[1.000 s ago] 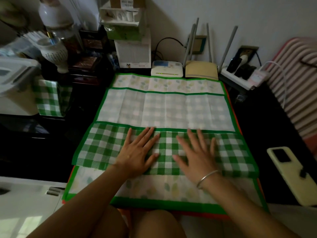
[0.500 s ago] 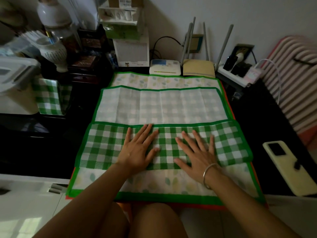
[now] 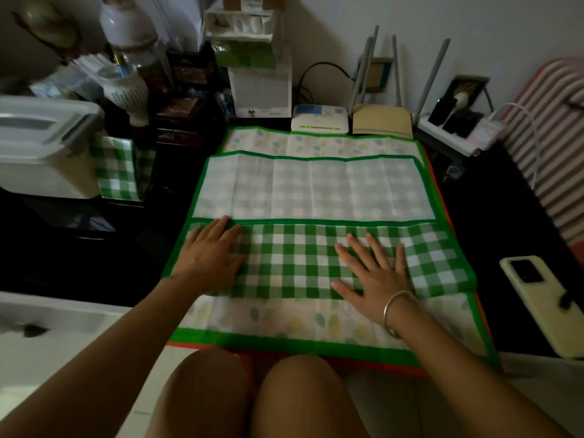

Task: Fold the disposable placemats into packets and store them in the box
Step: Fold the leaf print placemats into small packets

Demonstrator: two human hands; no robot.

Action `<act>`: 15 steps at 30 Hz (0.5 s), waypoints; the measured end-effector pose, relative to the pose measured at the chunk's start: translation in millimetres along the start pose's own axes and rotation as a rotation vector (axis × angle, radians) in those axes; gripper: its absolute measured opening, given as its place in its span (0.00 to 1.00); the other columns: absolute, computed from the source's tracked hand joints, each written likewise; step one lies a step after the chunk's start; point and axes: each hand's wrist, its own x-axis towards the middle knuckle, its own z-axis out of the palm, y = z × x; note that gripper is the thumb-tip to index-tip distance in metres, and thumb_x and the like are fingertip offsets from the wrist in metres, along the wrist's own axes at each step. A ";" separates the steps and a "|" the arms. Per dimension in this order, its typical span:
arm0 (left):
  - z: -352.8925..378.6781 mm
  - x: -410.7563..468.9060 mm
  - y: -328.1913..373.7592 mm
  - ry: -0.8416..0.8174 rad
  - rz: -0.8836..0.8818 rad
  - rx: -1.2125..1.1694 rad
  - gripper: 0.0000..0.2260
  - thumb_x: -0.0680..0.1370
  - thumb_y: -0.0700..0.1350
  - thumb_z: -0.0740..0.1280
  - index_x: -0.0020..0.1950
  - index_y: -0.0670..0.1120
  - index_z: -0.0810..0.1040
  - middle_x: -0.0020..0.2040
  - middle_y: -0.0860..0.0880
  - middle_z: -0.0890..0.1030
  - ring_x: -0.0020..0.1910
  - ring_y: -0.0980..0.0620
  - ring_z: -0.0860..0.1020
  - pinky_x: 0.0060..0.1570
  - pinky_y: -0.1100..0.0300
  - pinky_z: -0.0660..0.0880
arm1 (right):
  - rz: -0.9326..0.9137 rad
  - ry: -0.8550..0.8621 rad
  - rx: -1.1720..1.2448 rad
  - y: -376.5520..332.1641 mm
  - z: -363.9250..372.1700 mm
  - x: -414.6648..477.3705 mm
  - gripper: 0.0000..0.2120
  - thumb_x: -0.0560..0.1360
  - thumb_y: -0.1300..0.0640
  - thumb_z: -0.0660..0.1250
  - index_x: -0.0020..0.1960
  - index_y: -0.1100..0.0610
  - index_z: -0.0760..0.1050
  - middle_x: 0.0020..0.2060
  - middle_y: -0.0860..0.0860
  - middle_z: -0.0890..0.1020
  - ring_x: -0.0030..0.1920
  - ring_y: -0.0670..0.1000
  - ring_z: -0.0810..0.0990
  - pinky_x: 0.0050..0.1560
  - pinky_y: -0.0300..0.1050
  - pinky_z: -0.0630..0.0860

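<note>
Your 2 hands lie flat, palms down, on the folded-over green checked band of the top placemat, which is spread on the dark surface in front of your knees. Your left hand presses near the band's left end, its fingertips reaching the green border where the fold's edge meets the pale underside. Your right hand rests to the right of the middle with the fingers spread wide; a silver bangle sits on that wrist. Neither grip is closed on anything: both are open and simply bear down on the sheet.

Beyond the checked band, the placemat's pale reverse side shows several upright crease lines. Under it lies a second mat with a leaf print, visible as a strip nearest you and another strip at the far edge, and an orange-red edge peeks out below that at the right and near sides.

To the left, a folded green checked packet stands upright against a white plastic box with its lid on. A phone in a pale case lies on the surface well to the right of the mats. A small white device and a router with grey antennas sit just past the far edge of the mats, by the wall.
</note>
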 end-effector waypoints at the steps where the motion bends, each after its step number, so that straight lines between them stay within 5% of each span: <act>1: -5.7 1.9 11.9 -0.028 -0.031 0.047 0.32 0.80 0.58 0.58 0.80 0.54 0.48 0.81 0.48 0.45 0.79 0.47 0.46 0.77 0.43 0.45 | -0.004 0.000 0.003 0.0 -0.5 0.1 0.34 0.70 0.26 0.32 0.72 0.35 0.28 0.74 0.39 0.30 0.74 0.50 0.28 0.69 0.69 0.33; 4: -12.4 0.8 63.0 -0.002 0.055 -0.029 0.41 0.77 0.67 0.58 0.79 0.56 0.36 0.79 0.48 0.37 0.78 0.48 0.40 0.75 0.40 0.40 | -0.005 -0.004 0.010 -0.4 -0.7 -0.2 0.34 0.70 0.26 0.33 0.72 0.35 0.29 0.74 0.39 0.31 0.74 0.50 0.28 0.68 0.70 0.33; 7: -6.1 3.7 102.2 -0.054 0.184 -0.049 0.46 0.68 0.78 0.46 0.77 0.59 0.30 0.77 0.48 0.32 0.77 0.46 0.34 0.73 0.35 0.36 | 0.004 -0.013 0.008 -1.3 -0.7 0.6 0.35 0.70 0.26 0.34 0.73 0.36 0.31 0.74 0.39 0.31 0.74 0.50 0.28 0.68 0.70 0.32; 15: 23.2 22.0 118.1 -0.078 0.101 0.047 0.41 0.68 0.78 0.38 0.75 0.62 0.30 0.77 0.50 0.30 0.76 0.43 0.31 0.69 0.28 0.36 | -0.078 0.033 0.122 14.4 1.2 3.9 0.36 0.70 0.25 0.38 0.75 0.35 0.38 0.74 0.36 0.36 0.75 0.46 0.32 0.71 0.64 0.32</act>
